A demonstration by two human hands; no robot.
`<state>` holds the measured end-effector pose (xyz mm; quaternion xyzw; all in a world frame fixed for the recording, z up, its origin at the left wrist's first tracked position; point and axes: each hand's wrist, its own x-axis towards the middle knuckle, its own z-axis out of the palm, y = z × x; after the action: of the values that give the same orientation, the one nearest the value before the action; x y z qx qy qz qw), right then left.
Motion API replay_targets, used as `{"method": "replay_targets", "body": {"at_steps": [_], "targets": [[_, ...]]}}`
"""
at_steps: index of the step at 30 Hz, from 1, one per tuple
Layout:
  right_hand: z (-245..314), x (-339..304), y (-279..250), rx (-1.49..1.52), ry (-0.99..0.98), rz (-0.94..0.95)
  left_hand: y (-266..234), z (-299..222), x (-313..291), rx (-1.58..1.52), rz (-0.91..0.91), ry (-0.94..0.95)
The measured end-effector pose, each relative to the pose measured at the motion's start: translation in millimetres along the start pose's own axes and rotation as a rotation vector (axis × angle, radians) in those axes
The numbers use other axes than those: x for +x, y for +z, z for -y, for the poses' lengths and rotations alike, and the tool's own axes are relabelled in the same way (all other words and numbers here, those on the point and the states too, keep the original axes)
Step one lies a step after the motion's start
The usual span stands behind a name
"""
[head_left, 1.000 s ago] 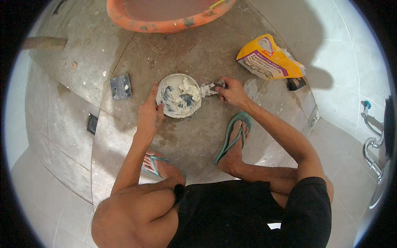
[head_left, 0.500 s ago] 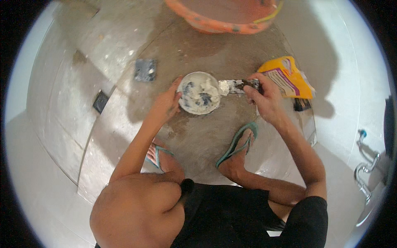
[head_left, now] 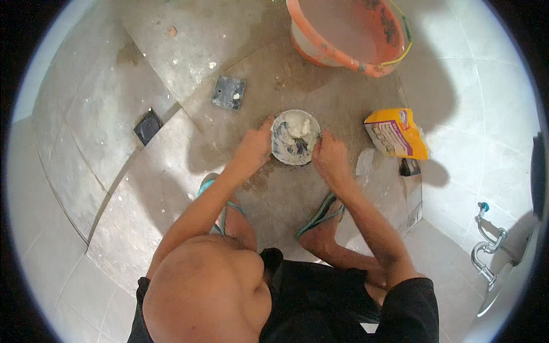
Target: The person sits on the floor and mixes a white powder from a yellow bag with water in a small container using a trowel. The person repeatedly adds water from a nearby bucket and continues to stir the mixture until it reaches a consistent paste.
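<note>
A round bowl (head_left: 282, 155) of whitish paste, with dark streaks showing on its inside, is held above the floor between my hands. My left hand (head_left: 257, 144) is closed on the bowl's left rim, thumb near the top edge. My right hand (head_left: 330, 152) is closed at the right rim, around the putty knife; the hand hides the handle, and I cannot make out the blade against the paste. A mound of paste (head_left: 302, 127) lies in the far part of the bowl.
An orange bucket (head_left: 334, 57) of murky water stands beyond the bowl. To the right are a yellow package (head_left: 394, 132), a pale flat piece (head_left: 364, 162) and a black object (head_left: 409, 167). Dark square pieces (head_left: 229, 92) lie left. Chrome pipes (head_left: 487, 247) run along the right wall.
My right hand has moved left and in against the bowl's rim, bringing the putty knife from beside the bowl to it. The view has shifted, showing more of the bucket.
</note>
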<state>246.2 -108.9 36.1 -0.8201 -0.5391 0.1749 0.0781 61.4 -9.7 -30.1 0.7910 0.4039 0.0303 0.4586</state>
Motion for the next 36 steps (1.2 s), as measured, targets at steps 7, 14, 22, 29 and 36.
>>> {"method": "replay_targets", "body": {"at_steps": [7,14,22,29,36], "targets": [[-6.1,-2.9,17.9,0.061,-0.075,-0.153,5.0,-1.8,1.7,-0.068,0.044,-0.113],[5.2,10.3,38.1,0.02,-0.235,-0.126,4.0,-13.1,2.5,-0.16,0.009,-0.201],[8.0,21.1,39.9,0.008,-0.379,-0.233,-0.2,-13.6,1.0,-0.145,0.046,-0.216],[8.1,29.3,28.7,0.063,-0.297,-0.264,4.1,-12.0,1.4,-0.098,0.011,-0.207],[11.8,25.1,33.1,0.037,-0.387,-0.201,8.0,-5.4,2.2,-0.097,-0.039,-0.153]]}}
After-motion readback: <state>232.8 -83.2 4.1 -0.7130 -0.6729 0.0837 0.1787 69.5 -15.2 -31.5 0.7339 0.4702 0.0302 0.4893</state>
